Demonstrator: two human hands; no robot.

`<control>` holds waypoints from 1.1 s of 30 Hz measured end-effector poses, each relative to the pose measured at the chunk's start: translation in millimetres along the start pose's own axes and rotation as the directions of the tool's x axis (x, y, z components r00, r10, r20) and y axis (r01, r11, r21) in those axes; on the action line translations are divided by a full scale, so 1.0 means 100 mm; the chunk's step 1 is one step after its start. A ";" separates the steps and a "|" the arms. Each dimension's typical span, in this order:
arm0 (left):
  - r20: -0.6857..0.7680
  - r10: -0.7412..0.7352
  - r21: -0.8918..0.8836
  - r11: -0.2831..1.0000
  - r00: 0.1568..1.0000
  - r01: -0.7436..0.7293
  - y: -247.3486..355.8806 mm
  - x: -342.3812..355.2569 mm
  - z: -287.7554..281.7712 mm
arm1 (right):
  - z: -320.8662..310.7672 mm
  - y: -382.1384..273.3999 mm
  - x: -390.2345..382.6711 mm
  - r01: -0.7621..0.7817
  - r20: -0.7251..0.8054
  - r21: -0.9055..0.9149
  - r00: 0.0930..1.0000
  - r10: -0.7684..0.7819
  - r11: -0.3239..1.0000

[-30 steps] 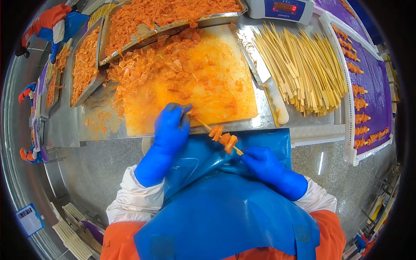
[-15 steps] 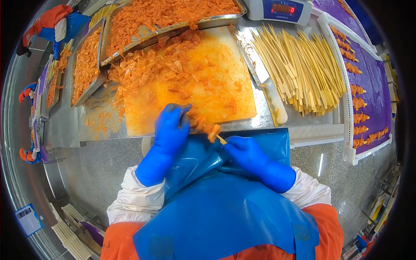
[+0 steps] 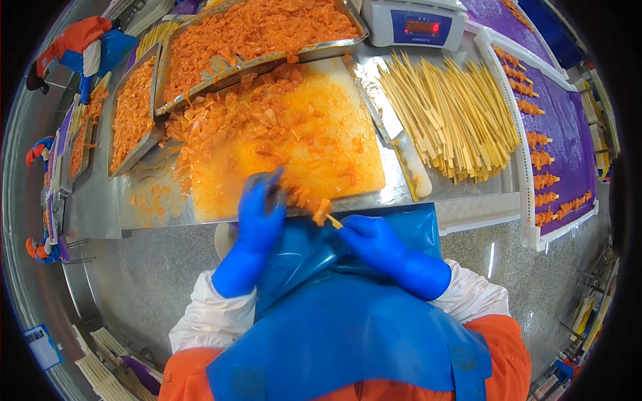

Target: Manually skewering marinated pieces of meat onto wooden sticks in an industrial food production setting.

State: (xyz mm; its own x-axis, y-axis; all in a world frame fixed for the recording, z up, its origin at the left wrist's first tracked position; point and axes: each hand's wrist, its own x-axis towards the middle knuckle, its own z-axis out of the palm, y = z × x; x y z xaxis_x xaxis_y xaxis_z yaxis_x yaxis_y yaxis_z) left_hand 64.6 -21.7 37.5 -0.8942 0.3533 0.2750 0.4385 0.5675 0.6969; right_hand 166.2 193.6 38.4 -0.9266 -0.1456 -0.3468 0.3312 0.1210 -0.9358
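My right hand [image 3: 373, 242] is closed in a pinch around the bare end of a bamboo skewer [image 3: 334, 221]. Chunks of orange marinated meat [image 3: 311, 203] are threaded along it, over the front edge of the cutting board [image 3: 364, 177]. At the skewer's far end my left hand [image 3: 261, 217] is curled beside the meat. Its fingertips are dirty and blurred, and whatever they grip is hidden. Both hands wear blue gloves. A heap of loose meat [image 3: 227, 127] covers the left and back of the board.
Metal trays of meat [image 3: 257, 33] stand behind and left. To the right lie a knife [image 3: 413, 167], a pile of bamboo skewers [image 3: 455, 120] and a white-rimmed purple tray [image 3: 568, 147] with finished skewers. A scale [image 3: 414, 23] sits at the back. Other workers [image 3: 80, 40] are at far left.
The view has shifted slightly, moving the table's things a little left. My left hand's fingers have moved at the skewer's far end. My right hand keeps its pinch.
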 end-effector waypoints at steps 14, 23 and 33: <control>0.416 -0.476 -0.908 -0.255 0.775 0.331 0.60 -0.10 0.27 | 0.37 -0.28 0.22 0.288 -0.168 -0.178 0.933 -0.318 0.941; 0.443 -0.458 -0.891 -0.322 0.771 0.321 0.51 -0.02 0.23 | 0.34 -0.31 0.28 0.203 -0.082 -0.141 0.973 -0.216 0.969; 0.089 -0.234 -0.540 0.805 0.968 0.244 -0.25 0.68 -0.50 | -0.19 -0.41 0.03 -0.089 -0.329 0.174 0.933 0.143 0.981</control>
State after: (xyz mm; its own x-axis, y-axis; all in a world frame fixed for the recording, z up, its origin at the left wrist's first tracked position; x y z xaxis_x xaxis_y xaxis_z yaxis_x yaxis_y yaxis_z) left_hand -11.4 -49.0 71.2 -0.9603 0.2755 0.0446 0.0864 0.1414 0.9862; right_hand 146.2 207.0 77.1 -0.8760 0.2043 -0.4368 0.4386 -0.0392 -0.8978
